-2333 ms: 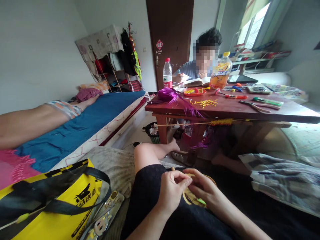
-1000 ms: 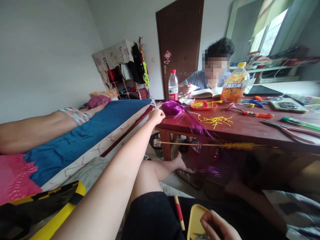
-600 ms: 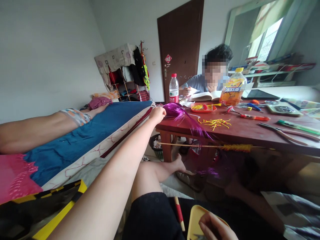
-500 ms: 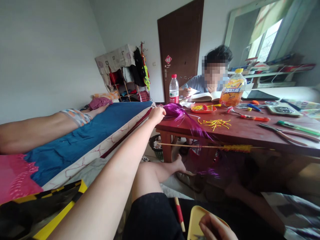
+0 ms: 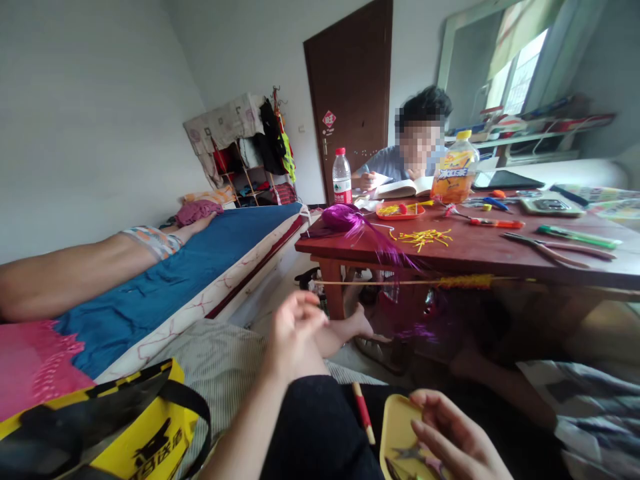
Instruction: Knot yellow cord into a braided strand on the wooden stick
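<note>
My left hand (image 5: pixel 299 330) is raised over my leg, its fingers curled in a pinch. Anything between the fingertips is too fine to make out. Down at lower right, my right hand (image 5: pixel 453 430) hangs over the yellow tray (image 5: pixel 391 427), thumb and fingers slightly apart, with nothing visible between them. Small scissors (image 5: pixel 407 453) lie inside that tray. A stick with a red-wrapped middle (image 5: pixel 362 412) rests on my lap just left of it. Purple tinsel strands (image 5: pixel 350 223) spill over the near left table corner, away from both hands.
On the red-brown table (image 5: pixel 480 250) are yellow stems (image 5: pixel 425 238), an orange dish (image 5: pixel 400 213), pliers (image 5: pixel 550 252), a green cutter (image 5: pixel 575 235) and bottles (image 5: pixel 342 180). A yellow-wrapped stick (image 5: pixel 465 282) runs along its front edge. Another person (image 5: pixel 383 163) sits behind; someone lies on the bed (image 5: pixel 240 237).
My left hand has drawn back from the purple tinsel at the table corner, down toward my lap. My right hand has risen a little over the yellow tray. The view has shifted slightly.
</note>
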`<state>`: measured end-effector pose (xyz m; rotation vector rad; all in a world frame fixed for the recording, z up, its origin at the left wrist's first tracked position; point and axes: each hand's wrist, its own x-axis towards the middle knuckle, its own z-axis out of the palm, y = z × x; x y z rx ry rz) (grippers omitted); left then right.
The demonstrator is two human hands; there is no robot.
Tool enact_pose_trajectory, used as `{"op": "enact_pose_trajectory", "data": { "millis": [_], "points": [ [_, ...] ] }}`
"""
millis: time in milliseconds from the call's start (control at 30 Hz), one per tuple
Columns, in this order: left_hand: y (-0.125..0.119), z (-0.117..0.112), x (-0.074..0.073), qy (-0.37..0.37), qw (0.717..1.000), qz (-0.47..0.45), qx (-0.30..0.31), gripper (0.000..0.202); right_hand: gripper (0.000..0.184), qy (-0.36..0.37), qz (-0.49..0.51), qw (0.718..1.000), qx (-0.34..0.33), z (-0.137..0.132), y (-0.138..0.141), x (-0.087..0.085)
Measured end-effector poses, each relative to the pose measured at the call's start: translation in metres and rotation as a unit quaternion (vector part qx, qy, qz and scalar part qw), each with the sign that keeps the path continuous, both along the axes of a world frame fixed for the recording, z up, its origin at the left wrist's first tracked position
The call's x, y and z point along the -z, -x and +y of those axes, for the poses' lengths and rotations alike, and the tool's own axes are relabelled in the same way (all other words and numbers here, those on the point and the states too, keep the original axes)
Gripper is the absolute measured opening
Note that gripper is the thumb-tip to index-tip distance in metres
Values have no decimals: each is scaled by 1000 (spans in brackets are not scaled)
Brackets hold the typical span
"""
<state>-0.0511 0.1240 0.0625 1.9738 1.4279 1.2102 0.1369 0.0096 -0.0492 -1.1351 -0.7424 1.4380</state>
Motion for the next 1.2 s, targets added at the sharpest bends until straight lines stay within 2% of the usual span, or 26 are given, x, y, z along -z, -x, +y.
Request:
{"op": "enact_pose_trajectory", "data": {
  "millis": [33,67,100,167,233,400,567,667,733,800,900,967,1033,1100,1167,1200],
  "points": [
    [0,-29,19,78,990,-116,16,17,41,12,36,999,-5,-3,-1,-6],
    [-2,-54,37,150,965,-214,20,19,42,21,64,998,-10,-7,-2,-12],
    [-4,-76,51,201,940,-273,25,22,43,26,82,996,-13,-12,-3,-18],
    [-10,-106,66,259,907,-330,33,25,45,31,95,995,-8,-21,-2,-27],
    [-16,-121,69,276,901,-332,51,25,47,32,92,995,2,-30,-1,-32],
    [-17,-128,67,255,922,-274,96,22,47,25,94,995,11,-40,4,-26],
    [-18,-133,76,237,932,-251,115,22,35,29,192,980,48,-34,7,-15],
    [-20,-135,75,243,931,-239,127,22,35,43,239,968,59,-32,8,-14],
    [-20,-134,73,247,933,-229,130,21,35,47,236,969,55,-32,8,-14],
    [-19,-133,69,251,937,-205,134,19,33,36,206,976,56,-33,6,-15],
    [-17,-132,63,249,945,-148,152,14,31,-5,94,995,45,-37,7,-15],
    [-19,-134,60,250,944,-132,172,25,30,-48,1,998,32,-40,11,-16],
    [-25,-138,58,276,926,-154,207,33,28,-91,-65,994,21,-45,16,-17],
    [-32,-142,58,328,892,-190,246,31,25,-112,-116,987,11,-49,22,-17],
    [-38,-144,60,364,872,-209,252,22,24,-129,-173,976,4,-53,24,-17],
    [-39,-145,61,369,873,-210,240,18,23,-138,-200,970,6,-54,25,-16]
  ]
}}
